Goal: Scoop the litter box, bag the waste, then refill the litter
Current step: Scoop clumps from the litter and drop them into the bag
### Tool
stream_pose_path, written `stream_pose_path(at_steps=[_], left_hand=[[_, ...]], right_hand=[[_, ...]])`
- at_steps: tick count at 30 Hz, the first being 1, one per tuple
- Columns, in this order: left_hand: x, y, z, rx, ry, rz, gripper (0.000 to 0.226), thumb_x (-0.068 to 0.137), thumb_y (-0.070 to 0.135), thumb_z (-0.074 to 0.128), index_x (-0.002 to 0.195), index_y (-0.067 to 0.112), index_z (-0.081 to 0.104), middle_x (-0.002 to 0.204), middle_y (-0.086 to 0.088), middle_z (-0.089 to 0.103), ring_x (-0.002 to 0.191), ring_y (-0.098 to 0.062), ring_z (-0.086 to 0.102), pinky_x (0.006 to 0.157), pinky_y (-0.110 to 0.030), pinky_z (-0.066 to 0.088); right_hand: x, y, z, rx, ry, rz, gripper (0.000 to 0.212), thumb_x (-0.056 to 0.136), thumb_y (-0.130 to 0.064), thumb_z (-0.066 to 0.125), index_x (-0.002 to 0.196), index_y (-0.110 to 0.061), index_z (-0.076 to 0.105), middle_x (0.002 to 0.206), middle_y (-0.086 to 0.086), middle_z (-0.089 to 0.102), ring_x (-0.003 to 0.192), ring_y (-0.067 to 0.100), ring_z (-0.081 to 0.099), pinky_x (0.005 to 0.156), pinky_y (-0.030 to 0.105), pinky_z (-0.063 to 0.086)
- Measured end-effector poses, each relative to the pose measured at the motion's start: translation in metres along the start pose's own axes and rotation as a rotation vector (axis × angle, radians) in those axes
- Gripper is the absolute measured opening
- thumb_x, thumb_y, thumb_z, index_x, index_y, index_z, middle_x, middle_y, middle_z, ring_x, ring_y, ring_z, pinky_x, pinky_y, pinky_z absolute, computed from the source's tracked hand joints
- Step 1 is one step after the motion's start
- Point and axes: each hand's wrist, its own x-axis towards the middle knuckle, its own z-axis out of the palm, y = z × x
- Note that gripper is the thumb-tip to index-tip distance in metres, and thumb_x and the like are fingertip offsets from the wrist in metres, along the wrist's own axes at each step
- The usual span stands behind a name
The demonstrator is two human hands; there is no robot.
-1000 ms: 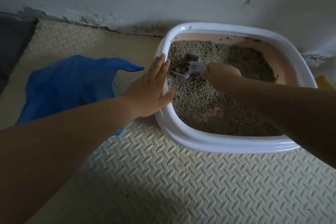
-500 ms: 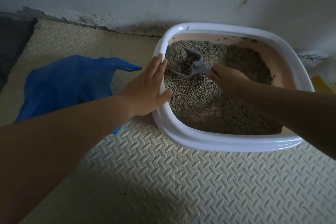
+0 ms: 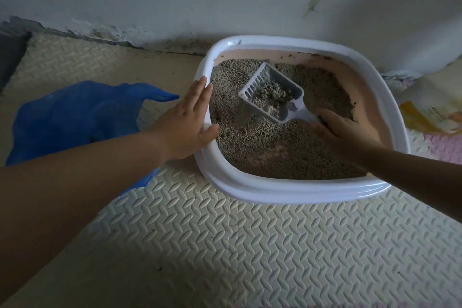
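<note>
From the head camera, my left hand [image 3: 186,122] lies flat on the left rim of the litter box [image 3: 275,192]. Its fingers are straight and close together, pointing away from me, and the thumb hooks over the rim's inner edge toward the litter [image 3: 262,152]. My right hand [image 3: 337,132] reaches in from the right, fingers curled round the handle of the scoop [image 3: 275,92]. The scoop sits between my two hands, over the far half of the box, nearer my right hand and apart from my left. Its long axis runs diagonally: the handle ends low and right in my grip, and the slotted head points up and left toward the far left corner of the box. A clump of grey litter sits in the head; the grains just beneath it are blurred. The blue bag [image 3: 80,117] lies crumpled on the mat [image 3: 225,245] just left of my left hand, partly under my forearm. A yellow and white sack [image 3: 435,107] lies beside the box on the right.
</note>
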Motion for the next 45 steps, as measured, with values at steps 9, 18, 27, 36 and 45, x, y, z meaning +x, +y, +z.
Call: stream_pose_path(at_steps=[9,18,27,36,45], left_hand=[[-0.001,0.000,0.000,-0.004,-0.023,-0.014,0.091,0.078,0.063,0.010,0.151,0.012,-0.009,0.158,-0.001,-0.021,0.145,-0.013,-0.014,0.118,-0.035,0.007],[-0.001,0.001,-0.002,0.008,-0.024,-0.012,0.091,0.079,0.063,0.009,0.151,0.011,-0.009,0.158,-0.001,-0.021,0.145,-0.013,-0.014,0.117,-0.034,0.007],[-0.001,0.000,-0.001,0.026,0.005,0.006,0.089,0.081,0.061,0.011,0.151,0.007,-0.005,0.159,-0.006,-0.016,0.146,-0.016,-0.010,0.118,-0.035,0.008],[-0.002,0.001,-0.002,-0.051,0.012,-0.011,0.078,0.094,0.046,0.034,0.151,0.012,-0.007,0.158,0.000,-0.021,0.146,-0.014,-0.009,0.117,-0.036,0.012],[-0.002,0.002,-0.002,-0.099,-0.004,-0.022,0.079,0.094,0.045,0.036,0.151,0.017,-0.011,0.156,0.006,-0.026,0.145,-0.010,-0.012,0.115,-0.033,0.012]], right_hand=[[0.004,0.000,-0.008,-0.065,0.011,-0.079,0.022,0.098,-0.031,0.043,0.095,-0.012,0.052,0.069,-0.002,0.051,0.059,0.011,0.047,0.051,0.022,0.032],[0.004,0.011,-0.011,-0.013,0.026,-0.138,0.018,0.096,-0.034,0.042,0.089,-0.019,0.049,0.069,-0.003,0.052,0.061,0.015,0.052,0.056,0.033,0.041],[0.010,0.020,-0.014,-0.156,-0.111,-0.150,0.012,0.096,-0.037,0.041,0.087,-0.030,0.046,0.068,-0.007,0.050,0.061,0.006,0.049,0.054,0.027,0.036],[0.042,-0.011,0.009,-0.430,-0.300,-0.179,0.024,0.098,-0.038,0.040,0.086,-0.022,0.053,0.067,-0.005,0.051,0.059,0.009,0.046,0.058,0.028,0.035],[0.087,-0.052,0.028,-0.429,-0.263,-0.127,0.036,0.100,-0.041,0.033,0.088,-0.014,0.053,0.069,0.000,0.051,0.058,0.012,0.047,0.054,0.026,0.034]])
